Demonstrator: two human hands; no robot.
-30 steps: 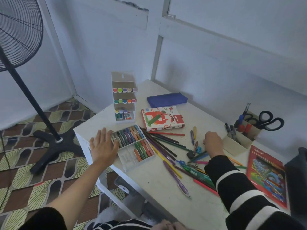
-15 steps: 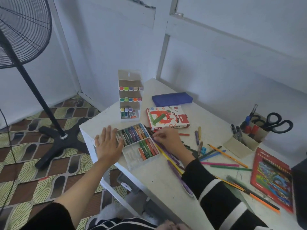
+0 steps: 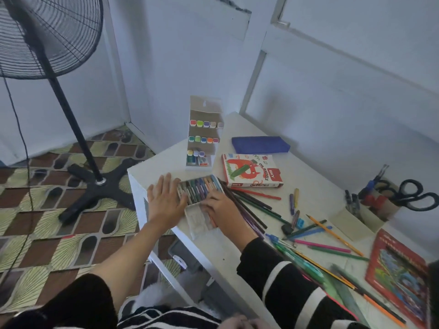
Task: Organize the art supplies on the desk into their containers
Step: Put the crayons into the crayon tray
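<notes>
Head view, and both hands are on the pastel tray (image 3: 198,221) at the near left corner of the bench (image 3: 318,186). Left hand (image 3: 166,201) lies flat and released, fingers straight and spread, palm on the bench, with the fingertips touching the tray's left edge. Right hand (image 3: 224,210) reaches in from the other side, a striped sleeve behind it, fingers bent down onto the lower rows of pastels (whether they pinch one, I cannot tell, the knuckles hide it). The upper row of pastels (image 3: 202,188) shows between the two hands, packed side by side.

Just right of the tray, a fan of loose coloured pencils (image 3: 251,203) sprawls across the bench, with more trailing toward the near right edge. An oil pastels box (image 3: 251,171) lies flat just beyond the tray, a blue pouch (image 3: 260,144) behind it, and a tiered marker stand (image 3: 204,134) stands upright at the back left. Far right, black scissors (image 3: 414,195) poke out of a cardboard organiser (image 3: 351,224), and a red pencil box (image 3: 399,274) lies flat near the edge. A pedestal fan (image 3: 47,36) stands on the patterned floor to the left.
</notes>
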